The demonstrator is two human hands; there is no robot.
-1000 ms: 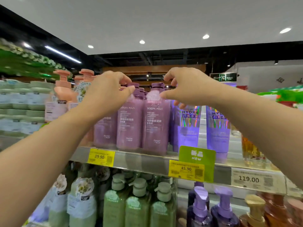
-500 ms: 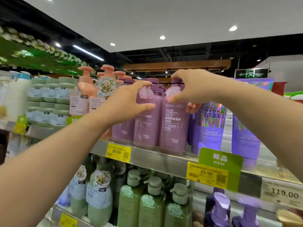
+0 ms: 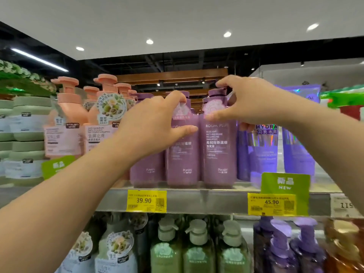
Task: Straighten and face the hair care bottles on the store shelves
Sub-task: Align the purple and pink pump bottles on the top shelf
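Three mauve pump shampoo bottles stand side by side on the top shelf (image 3: 206, 200). My left hand (image 3: 155, 125) grips the middle mauve bottle (image 3: 183, 158), thumb across its front and fingers at its neck. My right hand (image 3: 246, 99) grips the right mauve bottle (image 3: 219, 154) at its pump and shoulder; the "ROOM PLUS" label faces me. The left mauve bottle (image 3: 146, 170) is partly hidden behind my left wrist.
Pink pump bottles (image 3: 69, 123) stand to the left, purple HYDRA tubes (image 3: 264, 150) to the right. Yellow price tags (image 3: 146, 200) and a green NEW sign (image 3: 285, 183) hang on the shelf edge. Green bottles (image 3: 197, 251) and dark purple pump bottles (image 3: 279, 249) fill the lower shelf.
My left hand has shifted from the bottle tops down onto the middle bottle's front. My right hand stays on the right bottle's pump. The view has moved closer.
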